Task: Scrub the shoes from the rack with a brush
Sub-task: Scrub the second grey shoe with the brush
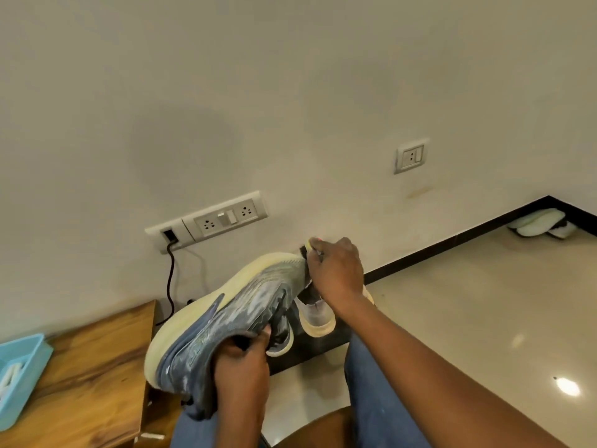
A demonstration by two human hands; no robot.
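step: scrubbing toe of shoe (226,318), centre frame | left hand (242,367) grips its collar | right hand (336,270) curled round brush (308,248) | next: likely firm strokes along upper, steady hold

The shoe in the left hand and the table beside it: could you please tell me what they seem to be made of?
The shoe looks like grey-blue knit or mesh fabric, matte with whitish soapy streaks, on a thick pale yellow sole that is probably foam. The table appears to be wood or wood veneer, given its brown streaky grain and slight sheen.
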